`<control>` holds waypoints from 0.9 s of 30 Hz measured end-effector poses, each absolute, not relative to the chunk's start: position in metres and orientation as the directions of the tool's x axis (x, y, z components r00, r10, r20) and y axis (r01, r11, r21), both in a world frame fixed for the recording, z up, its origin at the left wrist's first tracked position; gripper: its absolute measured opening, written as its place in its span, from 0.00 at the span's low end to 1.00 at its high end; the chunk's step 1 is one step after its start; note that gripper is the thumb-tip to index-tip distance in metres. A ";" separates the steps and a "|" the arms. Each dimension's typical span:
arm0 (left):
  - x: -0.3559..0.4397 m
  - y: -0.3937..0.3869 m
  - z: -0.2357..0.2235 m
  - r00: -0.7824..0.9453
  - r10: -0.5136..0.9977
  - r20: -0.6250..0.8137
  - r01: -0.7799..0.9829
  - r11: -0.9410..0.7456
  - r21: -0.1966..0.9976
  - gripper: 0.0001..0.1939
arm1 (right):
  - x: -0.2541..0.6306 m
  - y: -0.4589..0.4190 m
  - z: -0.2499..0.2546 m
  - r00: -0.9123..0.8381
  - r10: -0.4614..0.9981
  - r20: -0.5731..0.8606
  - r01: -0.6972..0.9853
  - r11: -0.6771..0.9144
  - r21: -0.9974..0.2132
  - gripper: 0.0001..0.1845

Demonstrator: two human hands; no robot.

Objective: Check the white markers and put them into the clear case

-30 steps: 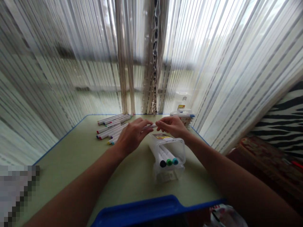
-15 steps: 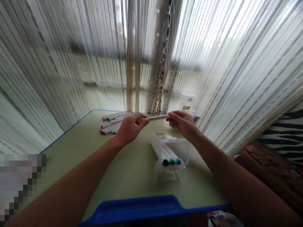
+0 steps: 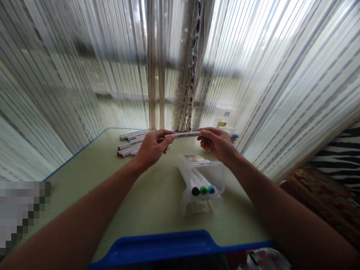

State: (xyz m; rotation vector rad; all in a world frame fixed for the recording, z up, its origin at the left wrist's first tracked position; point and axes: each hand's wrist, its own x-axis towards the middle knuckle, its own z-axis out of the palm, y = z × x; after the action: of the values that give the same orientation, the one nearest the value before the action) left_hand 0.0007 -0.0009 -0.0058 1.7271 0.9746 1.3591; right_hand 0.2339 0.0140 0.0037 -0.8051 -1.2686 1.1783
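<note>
Both my hands hold one white marker (image 3: 186, 134) level above the green table (image 3: 152, 202). My left hand (image 3: 152, 147) pinches its left end and my right hand (image 3: 218, 143) pinches its right end. Below the right hand a clear plastic case (image 3: 203, 183) lies on its side with three markers inside, their black, green and blue caps (image 3: 203, 190) facing me. A spread of several more white markers (image 3: 129, 144) lies on the table just beyond my left hand.
The table has a blue rim and a blue handle-like edge (image 3: 168, 245) at the front. Sheer striped curtains (image 3: 84, 75) hang round the far sides. A white container (image 3: 226, 129) stands at the far right corner. Zebra-patterned fabric (image 3: 343, 150) is at the right.
The marker was low over the case, gripped close between both hands; it has risen and now hangs level between them, hands further apart. The view has shifted slightly.
</note>
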 end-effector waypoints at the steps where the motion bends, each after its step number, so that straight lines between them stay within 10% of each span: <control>1: 0.001 -0.002 -0.005 0.149 0.887 0.437 0.135 -0.456 0.880 0.16 | 0.234 0.014 0.003 -0.107 0.953 0.285 -0.201 0.260 -0.945 0.19; 27: 0.004 -0.003 -0.004 0.152 0.901 0.407 0.006 -0.413 0.911 0.11 | 0.229 0.008 0.001 -0.170 0.947 0.272 -0.151 0.248 -0.957 0.18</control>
State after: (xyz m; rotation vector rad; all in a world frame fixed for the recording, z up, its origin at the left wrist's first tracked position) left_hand 0.0044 -0.0028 -0.0039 1.6093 0.8936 1.3756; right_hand 0.2294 0.0081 0.0008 -0.8233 -1.3619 1.2004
